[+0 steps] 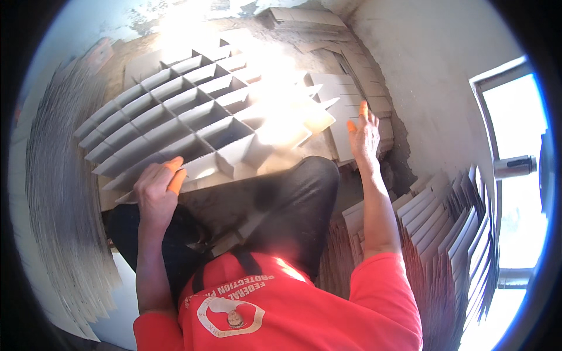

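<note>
A grid-shaped cardboard divider (170,111) of interlocked slotted strips stands before me, with strong glare over its right side. My left hand (155,190) is at its near edge, the fingers curled and closed on a near strip. Orange covers sit on the thumb and a finger. My right hand (366,137) is raised to the right of the grid, its thumb and fingers apart and nothing visible in it. Orange covers show on that hand too. Beneath and beside it lie flat slotted cardboard strips (336,93).
A tall stack of cardboard sheets (64,181) rises at the left. More cardboard pieces (433,228) are packed upright at the right, below a bright window (515,146). Further flat cardboard (307,17) lies at the back by the wall (421,70). My bent legs (293,199) are close to the grid.
</note>
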The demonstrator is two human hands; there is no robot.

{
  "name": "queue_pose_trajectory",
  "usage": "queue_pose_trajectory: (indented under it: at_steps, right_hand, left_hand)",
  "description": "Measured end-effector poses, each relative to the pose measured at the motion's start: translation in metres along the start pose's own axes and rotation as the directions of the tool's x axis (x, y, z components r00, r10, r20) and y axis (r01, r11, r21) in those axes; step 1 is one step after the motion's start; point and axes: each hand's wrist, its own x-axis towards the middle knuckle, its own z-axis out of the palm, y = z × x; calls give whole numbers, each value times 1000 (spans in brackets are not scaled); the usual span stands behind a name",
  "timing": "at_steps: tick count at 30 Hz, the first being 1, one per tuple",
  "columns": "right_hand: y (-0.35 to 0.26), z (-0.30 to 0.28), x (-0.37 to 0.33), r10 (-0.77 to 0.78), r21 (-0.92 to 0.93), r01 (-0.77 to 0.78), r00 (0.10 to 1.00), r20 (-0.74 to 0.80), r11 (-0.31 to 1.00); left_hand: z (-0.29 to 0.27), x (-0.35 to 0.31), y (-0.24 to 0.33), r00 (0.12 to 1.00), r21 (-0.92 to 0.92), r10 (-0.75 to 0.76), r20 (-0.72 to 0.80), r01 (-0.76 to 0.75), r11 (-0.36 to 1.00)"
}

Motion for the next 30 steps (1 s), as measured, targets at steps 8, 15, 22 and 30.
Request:
queue_pose_trajectory:
  at_steps: [8,15,22,30]
  right_hand:
    - [30,73,-26,-34,-139,127,847,531,982]
    - [17,59,-29,-46,-171,136,894,446,976]
    - [63,38,-24,-120,171,79,962,247,982]
    - [-11,-120,28,-53,248,202,862,-504,947]
  left_hand:
    - [0,2,3,998,36,-41,39,39,999]
    - [1,0,0,998,56,-56,26,55,997]
    - [-9,-1,4,995,-3,-85,60,85,996]
    - [-47,-17,-14,998,80,-51,-31,53,995]
